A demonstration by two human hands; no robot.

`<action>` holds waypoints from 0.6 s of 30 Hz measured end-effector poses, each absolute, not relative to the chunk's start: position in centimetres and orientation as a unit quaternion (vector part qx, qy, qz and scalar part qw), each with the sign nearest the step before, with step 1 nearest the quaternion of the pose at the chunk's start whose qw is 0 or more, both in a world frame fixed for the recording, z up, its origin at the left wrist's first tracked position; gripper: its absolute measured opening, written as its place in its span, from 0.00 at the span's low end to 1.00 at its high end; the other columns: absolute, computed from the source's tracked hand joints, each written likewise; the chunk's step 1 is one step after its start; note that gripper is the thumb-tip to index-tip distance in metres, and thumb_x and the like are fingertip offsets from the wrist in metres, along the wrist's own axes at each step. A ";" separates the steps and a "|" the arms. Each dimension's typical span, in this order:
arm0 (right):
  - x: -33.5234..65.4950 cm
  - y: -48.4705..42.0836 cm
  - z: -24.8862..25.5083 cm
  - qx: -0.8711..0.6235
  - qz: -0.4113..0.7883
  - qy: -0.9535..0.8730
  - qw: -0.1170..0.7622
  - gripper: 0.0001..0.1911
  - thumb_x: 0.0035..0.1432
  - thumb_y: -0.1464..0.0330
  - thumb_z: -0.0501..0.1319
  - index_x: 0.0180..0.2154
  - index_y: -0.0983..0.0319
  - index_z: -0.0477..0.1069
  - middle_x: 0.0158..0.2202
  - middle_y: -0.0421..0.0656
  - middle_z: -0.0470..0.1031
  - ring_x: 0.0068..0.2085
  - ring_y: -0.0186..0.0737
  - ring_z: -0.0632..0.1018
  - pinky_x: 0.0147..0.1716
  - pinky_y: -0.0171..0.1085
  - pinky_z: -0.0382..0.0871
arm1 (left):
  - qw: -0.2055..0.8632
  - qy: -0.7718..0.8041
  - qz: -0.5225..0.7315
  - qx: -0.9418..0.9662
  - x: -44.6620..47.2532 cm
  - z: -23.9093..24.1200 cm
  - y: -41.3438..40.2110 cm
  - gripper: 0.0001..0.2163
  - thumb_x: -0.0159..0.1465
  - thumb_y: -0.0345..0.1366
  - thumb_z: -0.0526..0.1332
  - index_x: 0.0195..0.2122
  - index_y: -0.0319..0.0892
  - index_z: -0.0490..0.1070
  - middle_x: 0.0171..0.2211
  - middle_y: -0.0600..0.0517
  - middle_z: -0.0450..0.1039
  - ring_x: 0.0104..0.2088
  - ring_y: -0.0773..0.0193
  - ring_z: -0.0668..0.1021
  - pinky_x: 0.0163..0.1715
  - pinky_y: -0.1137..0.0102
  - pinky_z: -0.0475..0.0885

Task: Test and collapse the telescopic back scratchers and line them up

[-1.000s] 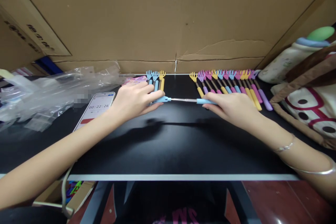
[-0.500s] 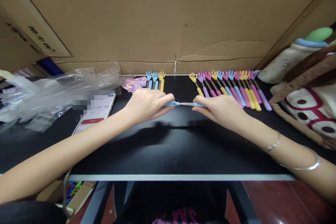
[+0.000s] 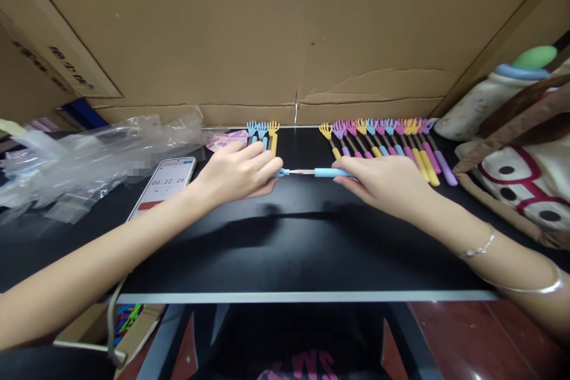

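Over the middle of the black table, a blue back scratcher (image 3: 327, 173) is held level between my two hands. My left hand (image 3: 238, 171) is closed around its head end, hiding the claw. A short metal rod shows between that end and the blue handle, which my right hand (image 3: 385, 181) grips at its far part. Behind my right hand lies a row of several back scratchers (image 3: 421, 157) in yellow, purple, pink and blue, claws toward the cardboard. Behind my left hand are two blue back scratchers (image 3: 262, 130) and a yellow one (image 3: 274, 138).
A phone (image 3: 167, 181) showing a timer lies left, beside clear plastic bags (image 3: 98, 151). Pink printed cards (image 3: 225, 139) sit behind my left hand. A cardboard wall (image 3: 214, 29) closes the back. At right stand a white bottle (image 3: 485, 101) and a cloth bag (image 3: 525, 184).
My left hand has shifted left, and my right hand slightly right along the handle. More of the blue handle now shows between them.
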State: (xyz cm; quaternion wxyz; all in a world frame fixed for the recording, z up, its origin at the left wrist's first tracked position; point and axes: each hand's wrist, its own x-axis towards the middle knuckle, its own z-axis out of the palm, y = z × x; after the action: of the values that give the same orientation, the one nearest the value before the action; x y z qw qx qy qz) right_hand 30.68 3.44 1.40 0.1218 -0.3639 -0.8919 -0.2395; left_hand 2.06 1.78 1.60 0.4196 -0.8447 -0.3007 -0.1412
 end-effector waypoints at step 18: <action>36.3 5.8 1.6 -0.386 -0.336 -0.855 0.082 0.30 0.69 0.53 0.40 0.25 0.61 0.67 0.21 0.42 0.74 0.23 0.32 0.69 0.25 0.34 0.49 | 0.487 -0.337 -0.053 -0.804 -3.7 2.4 2.4 0.15 0.71 0.41 0.50 0.29 0.44 0.68 0.25 0.55 0.72 0.28 0.66 0.71 0.25 0.70 0.59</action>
State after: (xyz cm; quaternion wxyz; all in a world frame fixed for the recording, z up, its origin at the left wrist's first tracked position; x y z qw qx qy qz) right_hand 36.33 5.84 1.62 0.0818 -0.3857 -0.8552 -0.3364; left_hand -3.71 2.42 2.45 0.4875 -0.8037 -0.3371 -0.0531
